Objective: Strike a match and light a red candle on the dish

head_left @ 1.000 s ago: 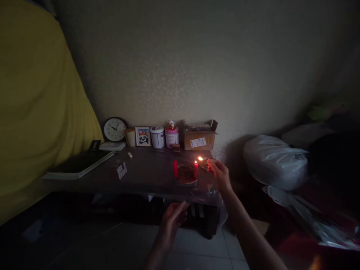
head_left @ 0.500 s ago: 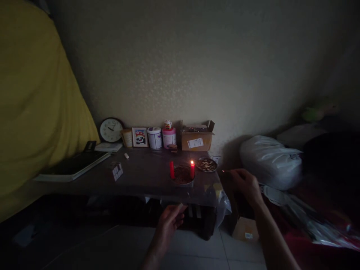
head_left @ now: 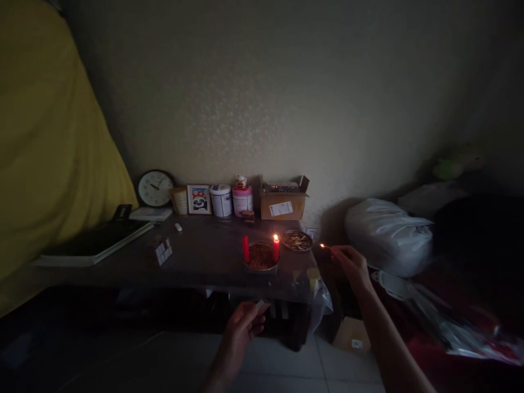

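My right hand pinches a burning match, its small flame pointing left, out past the table's right edge. Below the front edge of the table, my left hand is closed on a small matchbox. A round metal tin stands between and beyond the hands. Two red candles rise from it: the left candle is unlit, and the right candle burns. Behind to the right lies a round dish with many matchsticks in it.
Along the wall stand a clock, a framed panda picture, a white canister, a pink-lidded canister and an open cardboard box. A white plastic bag sits right of the table.
The match in my right hand now shows a larger flame, where only a small glow showed before. The view has shifted slightly; both hands keep nearly the same places.
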Tool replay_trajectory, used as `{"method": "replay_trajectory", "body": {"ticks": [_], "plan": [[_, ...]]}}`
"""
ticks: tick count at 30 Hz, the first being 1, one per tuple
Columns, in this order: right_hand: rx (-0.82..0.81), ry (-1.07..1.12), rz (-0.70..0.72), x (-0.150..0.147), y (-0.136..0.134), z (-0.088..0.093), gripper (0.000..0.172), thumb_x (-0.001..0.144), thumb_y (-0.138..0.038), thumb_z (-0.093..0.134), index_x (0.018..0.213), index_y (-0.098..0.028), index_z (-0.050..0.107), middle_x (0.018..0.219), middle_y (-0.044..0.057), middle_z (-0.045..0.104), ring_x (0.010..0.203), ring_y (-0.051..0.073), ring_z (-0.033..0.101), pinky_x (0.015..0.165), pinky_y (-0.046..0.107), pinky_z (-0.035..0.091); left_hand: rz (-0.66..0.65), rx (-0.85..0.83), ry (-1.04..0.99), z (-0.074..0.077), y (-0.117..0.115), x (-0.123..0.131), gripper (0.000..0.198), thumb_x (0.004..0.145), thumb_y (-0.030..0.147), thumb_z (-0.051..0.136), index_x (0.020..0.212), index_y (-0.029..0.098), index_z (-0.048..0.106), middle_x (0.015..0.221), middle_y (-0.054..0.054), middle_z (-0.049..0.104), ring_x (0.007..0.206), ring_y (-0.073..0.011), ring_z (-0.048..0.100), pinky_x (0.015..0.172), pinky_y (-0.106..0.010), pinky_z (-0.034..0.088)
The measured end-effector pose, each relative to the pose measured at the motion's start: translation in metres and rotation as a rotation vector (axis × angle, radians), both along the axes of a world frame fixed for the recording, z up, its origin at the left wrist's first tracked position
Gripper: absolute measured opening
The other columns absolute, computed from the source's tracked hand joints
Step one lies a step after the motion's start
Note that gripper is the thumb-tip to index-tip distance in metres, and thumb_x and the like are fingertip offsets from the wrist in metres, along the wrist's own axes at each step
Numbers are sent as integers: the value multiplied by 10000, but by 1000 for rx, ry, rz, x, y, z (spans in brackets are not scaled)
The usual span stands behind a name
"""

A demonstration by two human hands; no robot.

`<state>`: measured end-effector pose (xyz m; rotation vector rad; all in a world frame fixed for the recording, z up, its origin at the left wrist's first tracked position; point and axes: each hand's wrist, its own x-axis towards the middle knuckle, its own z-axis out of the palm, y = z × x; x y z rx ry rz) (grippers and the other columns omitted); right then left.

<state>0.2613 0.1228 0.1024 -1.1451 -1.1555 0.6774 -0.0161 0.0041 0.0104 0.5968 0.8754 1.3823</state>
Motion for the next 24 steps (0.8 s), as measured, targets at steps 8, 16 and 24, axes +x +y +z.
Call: {"method": "replay_trajectory", "body": {"ticks": [8, 16, 24], "plan": [[28, 159, 132, -13, 9, 13, 325, 556, -463, 724, 669, -178, 616, 647, 25, 614, 571, 144, 561, 558, 300, 470, -12, -15, -21, -1, 0, -2, 277, 650, 400, 724, 766, 178, 605, 870, -54, 722, 713, -144, 634, 653, -265, 471], [43, -343, 145, 7, 4, 24, 253, 604, -458, 659, 630, -209, 628, 621, 23, 616, 587, 168, 544, 586, 299, 421, -42, -87, -94, 4, -4, 1, 354, 560, 403, 785, 744, 194, 566, 879, -58, 730, 686, -149, 636, 643, -268, 447], [-46, -529, -132, 13, 50, -30, 280, 652, -410, 552, 745, -171, 663, 700, 38, 674, 649, 185, 594, 600, 283, 425, -123, -104, -139, 4, -9, 3, 363, 515, 430, 800, 710, 206, 590, 929, -75, 724, 712, -166, 619, 643, -281, 419]]}}
